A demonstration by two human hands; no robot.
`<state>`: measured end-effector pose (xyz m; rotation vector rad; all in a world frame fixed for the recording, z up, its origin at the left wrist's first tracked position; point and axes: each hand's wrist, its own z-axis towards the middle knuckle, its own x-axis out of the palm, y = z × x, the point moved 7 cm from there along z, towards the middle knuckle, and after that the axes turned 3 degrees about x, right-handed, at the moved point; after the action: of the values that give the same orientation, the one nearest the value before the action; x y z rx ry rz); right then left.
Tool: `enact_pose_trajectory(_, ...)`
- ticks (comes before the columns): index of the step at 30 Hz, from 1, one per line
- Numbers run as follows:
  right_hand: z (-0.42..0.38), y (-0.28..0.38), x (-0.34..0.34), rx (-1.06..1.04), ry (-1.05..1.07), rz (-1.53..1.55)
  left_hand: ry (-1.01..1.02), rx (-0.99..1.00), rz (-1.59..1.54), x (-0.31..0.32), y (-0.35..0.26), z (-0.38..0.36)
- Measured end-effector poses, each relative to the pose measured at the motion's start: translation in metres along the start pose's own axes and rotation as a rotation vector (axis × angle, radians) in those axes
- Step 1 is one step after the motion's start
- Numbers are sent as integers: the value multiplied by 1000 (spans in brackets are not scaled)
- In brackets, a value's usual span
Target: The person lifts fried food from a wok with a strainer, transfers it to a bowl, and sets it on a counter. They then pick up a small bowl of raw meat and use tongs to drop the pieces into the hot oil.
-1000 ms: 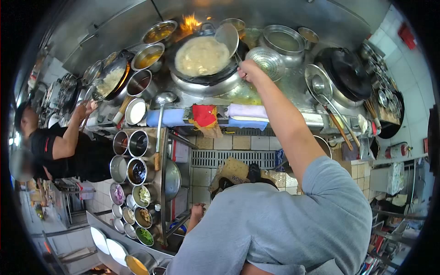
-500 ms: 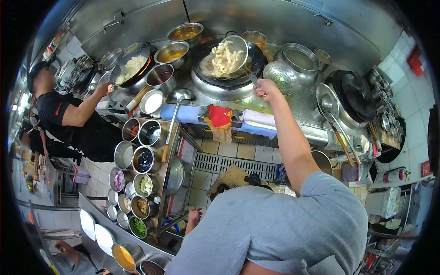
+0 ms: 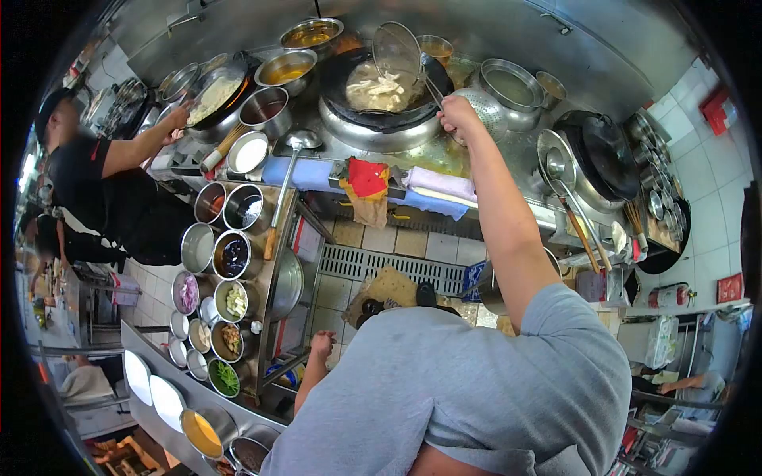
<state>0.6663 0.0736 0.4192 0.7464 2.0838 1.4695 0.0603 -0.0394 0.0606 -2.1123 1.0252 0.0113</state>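
Strainer [image 3: 395, 49] tipped up emptied, noodles [image 3: 373, 89] back in wok [image 3: 349, 67], right hand [image 3: 456, 117] fingers grasping handle, left hand [image 3: 321, 343] fingers loosely released

Ladle handle [image 3: 432, 89] vanishes inside right grip [image 3: 458, 116]; fingers wrapped, contact hidden. Left grip [image 3: 321, 343] hangs low beside grey shirt [image 3: 444, 397], palm side unseen, hold unclear. Wok contents [image 3: 373, 89] beyond right grip pale, too blurred to identify. Bowls far left of left grip cut by edge.
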Motion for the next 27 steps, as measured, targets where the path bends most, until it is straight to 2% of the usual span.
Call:
enact_pose_trajectory(2,-11,5,-7,-29,7,-27,-3,-11,-41,3,7,7)
enact_pose_trajectory(5,-36,-6,-3,-80,-20,-101,110,-3,-232,20,62,35)
enact_pose_trajectory(6,-30,-19,-2,-228,-130,-282,106,-25,-235,23,73,35)
enact_pose_trajectory(7,-22,-28,1,-373,-243,-461,102,-45,-238,25,81,35)
enact_pose_trajectory(9,9,-58,29,-257,-150,-491,100,-93,-245,29,98,32)
enact_pose_trajectory(10,64,-89,34,-328,-161,-602,100,-118,-258,29,104,32)
enact_pose_trajectory(13,19,-27,35,-350,-238,-537,74,-207,-332,24,117,35)
enact_pose_trajectory(14,-18,5,33,-585,-356,-775,61,-233,-351,21,120,35)
enact_pose_trajectory(15,-44,16,31,-442,-332,-737,54,-229,-365,16,119,35)
enact_pose_trajectory(17,-55,16,38,-567,-422,-788,83,173,-99,0,86,33)
enact_pose_trajectory(18,-50,16,43,-569,-417,-792,81,171,-104,-1,84,31)
enact_pose_trajectory(20,-24,4,78,-586,-110,-1344,133,173,-58,-1,76,28)
enact_pose_trajectory(21,10,-7,69,-473,-238,-1117,143,169,-56,-3,66,21)
enact_pose_trajectory(22,22,-1,64,-511,-249,-1123,139,114,-28,-3,59,15)
enact_pose_trajectory(24,-3,26,54,-547,-250,-1085,116,66,-4,-14,50,10)
enact_pose_trajectory(27,-45,28,38,-500,-366,-918,33,84,-125,-21,57,22)
